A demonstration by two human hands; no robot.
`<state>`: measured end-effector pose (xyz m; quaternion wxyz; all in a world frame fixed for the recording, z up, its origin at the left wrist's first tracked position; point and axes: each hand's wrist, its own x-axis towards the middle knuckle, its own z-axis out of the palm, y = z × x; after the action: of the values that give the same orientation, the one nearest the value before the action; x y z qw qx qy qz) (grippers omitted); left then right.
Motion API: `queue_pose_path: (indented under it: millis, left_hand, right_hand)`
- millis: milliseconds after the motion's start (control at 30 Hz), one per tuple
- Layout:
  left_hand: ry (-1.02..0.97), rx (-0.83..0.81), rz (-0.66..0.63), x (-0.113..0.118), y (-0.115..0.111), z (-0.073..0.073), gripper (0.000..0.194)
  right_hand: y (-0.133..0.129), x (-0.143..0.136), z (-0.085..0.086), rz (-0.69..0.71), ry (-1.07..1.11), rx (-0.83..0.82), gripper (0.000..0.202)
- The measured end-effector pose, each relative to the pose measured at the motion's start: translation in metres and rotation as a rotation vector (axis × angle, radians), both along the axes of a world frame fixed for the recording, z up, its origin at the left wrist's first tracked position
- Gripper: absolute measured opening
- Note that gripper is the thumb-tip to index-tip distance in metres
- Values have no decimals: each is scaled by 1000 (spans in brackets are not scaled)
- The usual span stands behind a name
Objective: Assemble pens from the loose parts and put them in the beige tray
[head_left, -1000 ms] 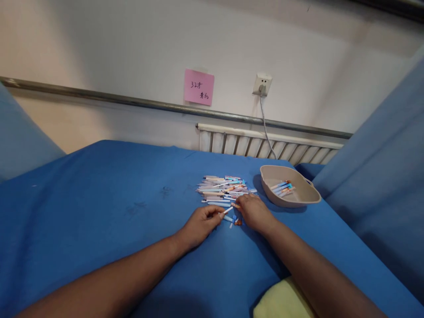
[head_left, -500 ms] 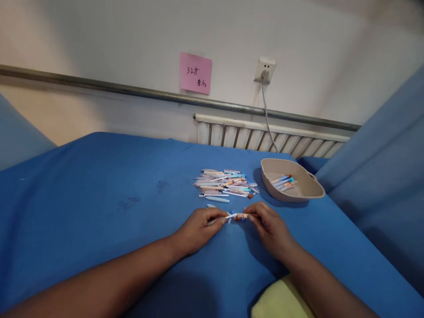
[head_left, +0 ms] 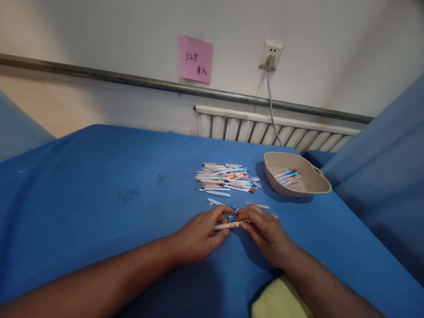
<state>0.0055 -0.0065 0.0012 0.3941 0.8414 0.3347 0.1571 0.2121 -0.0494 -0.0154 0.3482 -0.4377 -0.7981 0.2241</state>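
Observation:
A pale pen [head_left: 232, 225] lies level between my two hands, low over the blue cloth. My left hand [head_left: 198, 232] is curled round its left end, thumb below and forefinger arched above. The fingertips of my right hand [head_left: 266, 232] pinch the other end, which they partly hide. Just behind my fingers lie a light-blue pen [head_left: 215, 202] and a small dark-blue piece [head_left: 234, 207], both partly covered. Another patterned pen [head_left: 258, 206] rests beyond my right knuckles. Farther back is a heap of pens [head_left: 221, 176] in pale colours, with one light-blue pen [head_left: 217, 193] along its near edge.
A beige basin [head_left: 311, 181] holding several pens [head_left: 289, 176] stands to the right of the heap. The blue cloth [head_left: 99, 194] covers the table. A yellow-green cloth [head_left: 281, 300] sits under my right forearm. A radiator [head_left: 245, 126] and a metal rail [head_left: 132, 81] run along the wall behind.
The white stick and brown-ended piece no longer show between my hands; a pale pen spans them instead. My hands are closer together. The patterned pen behind my right hand is now visible. The view has tilted down.

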Motion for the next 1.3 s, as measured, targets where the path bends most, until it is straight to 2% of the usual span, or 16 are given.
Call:
queue_pose_path:
  millis: [133, 367, 500, 633, 733, 867, 967, 1100, 1233, 1300]
  left_hand:
    - [36, 51, -45, -1, -3, 2, 31]
    - [61, 87, -75, -1, -4, 0, 28]
    - [62, 81, -38, -1, -3, -3, 32]
    - [138, 114, 29, -1, 0, -3, 25]
    - [187, 164, 37, 0, -1, -3, 24]
    - [145, 219, 37, 1, -3, -3, 23]
    - [130, 184, 48, 1, -1, -2, 22]
    - [101, 131, 51, 2, 0, -1, 19]
    - [78, 157, 33, 2, -2, -3, 20]
    - [77, 160, 44, 3, -2, -4, 22]
  right_hand:
    - [-1, 0, 1, -6, 4, 9, 17]
    - [-4, -4, 0, -59, -14, -91, 18]
    - [-7, -5, 1, -30, -1, -177, 10]
    - [-7, -4, 0, -22, -51, -122, 6]
    - [-5, -4, 0, -59, -107, -74, 10]
    - [-5, -4, 1, -91, -179, -96, 27]
    - [-5, -5, 2, -86, -61, -136, 10]
    - [-5, -5, 3, -50, -4, -66, 5]
    - [-2, -4, 1, -36, -118, -107, 27]
    - [-2, -4, 0, -40, -86, -157, 22]
